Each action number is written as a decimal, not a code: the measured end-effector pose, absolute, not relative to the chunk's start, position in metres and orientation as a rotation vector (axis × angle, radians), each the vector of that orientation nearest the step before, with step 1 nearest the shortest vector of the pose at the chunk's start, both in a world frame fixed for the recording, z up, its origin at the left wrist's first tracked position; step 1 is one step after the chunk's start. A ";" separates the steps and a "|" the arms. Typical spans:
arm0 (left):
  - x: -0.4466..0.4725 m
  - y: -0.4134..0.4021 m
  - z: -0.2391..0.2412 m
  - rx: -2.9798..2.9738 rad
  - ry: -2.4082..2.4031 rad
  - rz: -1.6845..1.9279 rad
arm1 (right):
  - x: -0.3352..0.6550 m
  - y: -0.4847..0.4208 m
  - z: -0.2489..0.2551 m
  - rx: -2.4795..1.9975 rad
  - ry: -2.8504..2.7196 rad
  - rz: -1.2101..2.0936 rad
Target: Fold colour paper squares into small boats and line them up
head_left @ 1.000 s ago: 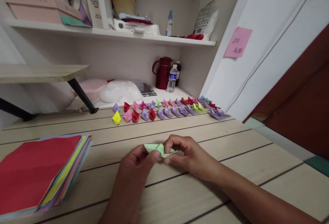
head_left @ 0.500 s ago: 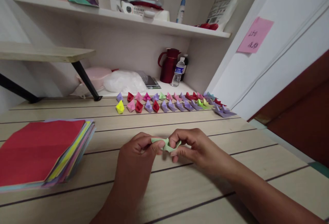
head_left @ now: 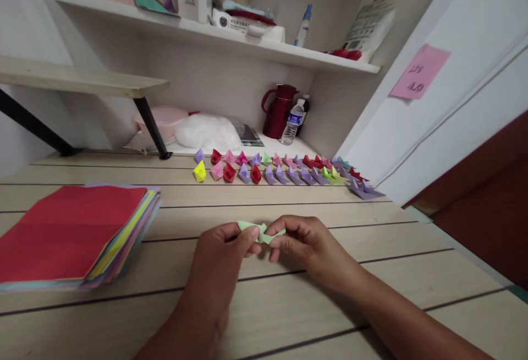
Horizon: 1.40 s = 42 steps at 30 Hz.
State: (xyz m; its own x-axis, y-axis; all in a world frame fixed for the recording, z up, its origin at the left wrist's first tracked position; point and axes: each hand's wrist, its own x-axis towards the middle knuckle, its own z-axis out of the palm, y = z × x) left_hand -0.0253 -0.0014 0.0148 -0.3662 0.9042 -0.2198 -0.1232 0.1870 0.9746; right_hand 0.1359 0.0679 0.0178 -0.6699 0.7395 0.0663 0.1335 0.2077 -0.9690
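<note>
A small folded piece of light green paper (head_left: pixel 259 232) is held just above the wooden table (head_left: pixel 289 294), near its middle. My left hand (head_left: pixel 220 263) pinches its left end between thumb and fingers. My right hand (head_left: pixel 303 244) pinches its right end, fingers curled. Both hands meet over the paper. To the left lies a stack of coloured paper sheets (head_left: pixel 74 233) with a red sheet on top. Behind the hands, two rows of several small folded paper boats (head_left: pixel 280 172) in yellow, pink, red, purple and green stand on the table.
At the back stand a dark red jug (head_left: pixel 281 111), a water bottle (head_left: pixel 291 123), a white plastic bag (head_left: pixel 208 131) and a pink container (head_left: pixel 165 119). A shelf (head_left: pixel 206 32) above carries boxes and bottles. A pink note (head_left: pixel 419 72) sticks to the white door on the right.
The view has shifted, so the shelf and boats sit further right in the picture. My hands have kept pinching the green paper, which looks more tightly folded than a second ago.
</note>
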 end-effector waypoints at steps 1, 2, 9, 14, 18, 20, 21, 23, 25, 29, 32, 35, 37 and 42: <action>-0.026 -0.002 0.016 0.801 1.528 1.348 | 0.137 0.069 0.019 -0.809 -1.961 1.513; -0.026 -0.002 0.017 0.819 1.542 1.338 | 0.137 0.070 0.020 -0.805 -1.960 1.552; -0.024 -0.002 0.015 0.780 1.463 1.359 | 0.133 0.072 0.019 -0.761 -1.765 1.854; -0.024 0.000 0.013 0.707 1.453 1.412 | 0.132 0.071 0.011 -0.771 -1.697 1.884; -0.024 0.002 0.011 0.658 1.426 1.420 | 0.135 0.075 0.004 -0.867 -1.789 1.718; -0.024 0.002 0.011 0.654 1.407 1.411 | 0.136 0.076 0.003 -0.904 -1.869 1.593; -0.024 0.002 0.011 0.653 1.401 1.402 | 0.137 0.077 0.004 -0.913 -1.898 1.562; -0.024 0.002 0.011 0.646 1.396 1.387 | 0.138 0.078 0.006 -0.906 -1.931 1.560; -0.024 0.002 0.011 0.632 1.386 1.384 | 0.139 0.079 0.007 -0.877 -1.935 1.594; -0.025 0.002 0.009 0.597 1.308 1.407 | 0.139 0.080 0.008 -0.818 -1.896 1.621; -0.024 0.001 0.007 0.598 1.279 1.399 | 0.139 0.080 0.008 -0.792 -1.900 1.589; -0.023 0.001 0.008 0.627 1.307 1.375 | 0.141 0.081 0.012 -0.813 -2.006 1.505; -0.023 0.000 0.010 0.663 1.364 1.343 | 0.143 0.081 0.017 -0.831 -2.149 1.432; -0.026 -0.001 0.018 0.758 1.479 1.265 | 0.149 0.081 0.030 -0.850 -2.414 1.252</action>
